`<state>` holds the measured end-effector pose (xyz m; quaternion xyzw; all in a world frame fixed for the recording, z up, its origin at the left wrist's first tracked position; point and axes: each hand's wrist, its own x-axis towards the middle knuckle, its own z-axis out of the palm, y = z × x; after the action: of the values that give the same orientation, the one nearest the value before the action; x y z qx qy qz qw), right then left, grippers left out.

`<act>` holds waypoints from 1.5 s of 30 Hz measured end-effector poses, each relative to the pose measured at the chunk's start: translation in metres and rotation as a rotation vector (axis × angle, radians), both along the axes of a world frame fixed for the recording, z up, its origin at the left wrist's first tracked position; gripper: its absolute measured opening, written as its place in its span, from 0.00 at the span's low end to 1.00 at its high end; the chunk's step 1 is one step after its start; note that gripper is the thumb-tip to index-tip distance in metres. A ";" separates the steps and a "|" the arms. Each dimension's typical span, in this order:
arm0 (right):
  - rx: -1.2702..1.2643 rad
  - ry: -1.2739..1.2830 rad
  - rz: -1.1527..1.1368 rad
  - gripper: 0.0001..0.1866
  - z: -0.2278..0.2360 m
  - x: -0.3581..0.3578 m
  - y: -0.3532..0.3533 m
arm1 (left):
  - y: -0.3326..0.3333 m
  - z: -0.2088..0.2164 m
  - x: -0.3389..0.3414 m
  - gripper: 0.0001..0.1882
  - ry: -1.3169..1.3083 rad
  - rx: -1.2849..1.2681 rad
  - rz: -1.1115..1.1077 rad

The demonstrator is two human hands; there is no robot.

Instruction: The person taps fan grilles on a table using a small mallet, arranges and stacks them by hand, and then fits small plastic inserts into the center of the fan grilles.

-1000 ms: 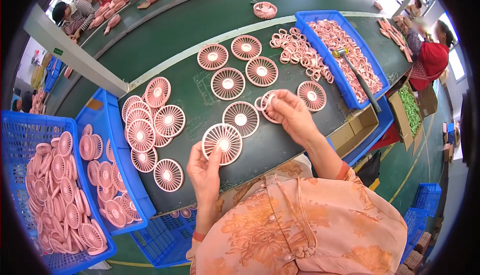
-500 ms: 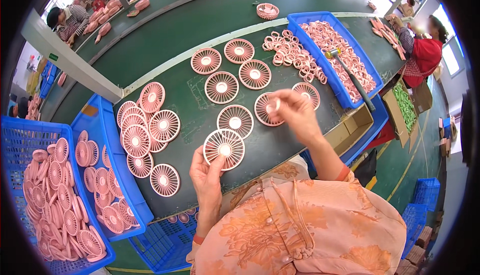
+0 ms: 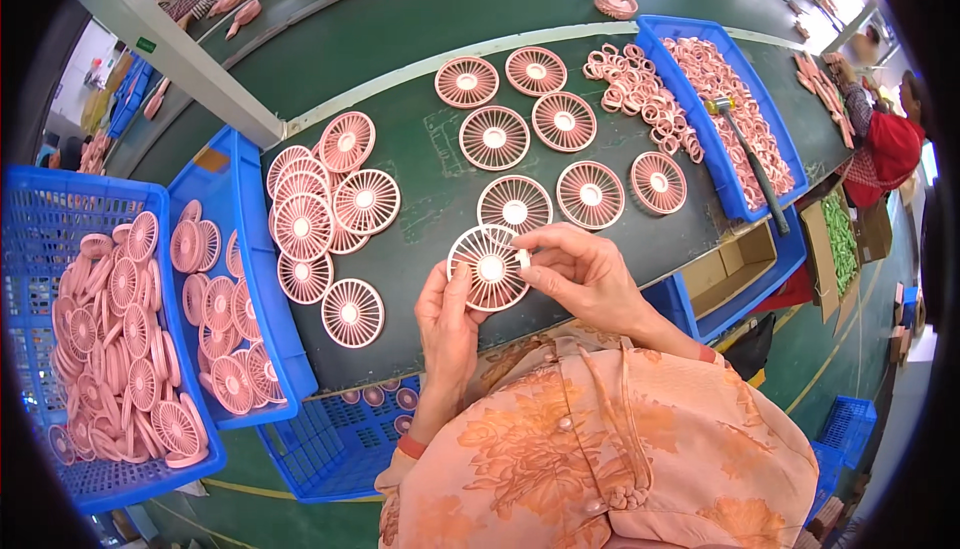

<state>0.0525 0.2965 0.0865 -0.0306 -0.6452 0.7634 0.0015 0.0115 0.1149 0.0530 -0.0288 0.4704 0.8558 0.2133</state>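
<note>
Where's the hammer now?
In the head view's right half, the hammer lies across the blue tray of pink rings, its handle overhanging the near edge.

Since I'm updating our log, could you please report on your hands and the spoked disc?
Left hand grips disc. Right hand pinches small part by the disc's rim. Other discs lie beyond; nothing visibly blocking.

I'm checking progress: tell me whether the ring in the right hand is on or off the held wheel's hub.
Off: the right hand pinches the ring near the wheel's rim, to the right of the hub.
</note>
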 end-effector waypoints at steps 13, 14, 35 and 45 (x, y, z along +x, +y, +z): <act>0.837 0.491 -0.052 0.14 0.002 -0.006 -0.010 | 0.003 -0.002 0.006 0.14 0.060 -0.143 -0.020; 0.848 0.474 -0.011 0.11 0.003 -0.006 -0.009 | 0.003 -0.002 0.006 0.14 0.059 -0.145 -0.018; 0.727 0.665 0.214 0.14 0.000 0.009 0.029 | 0.004 0.021 -0.013 0.13 0.104 -0.187 -0.479; 0.394 0.266 -0.524 0.20 -0.018 0.049 0.090 | 0.041 0.004 0.007 0.14 1.185 -0.731 -0.207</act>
<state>0.1018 0.3867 0.0688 -0.0944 -0.7445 0.5953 0.2872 0.0189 0.1563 0.0572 0.4174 0.7651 0.4898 -0.0218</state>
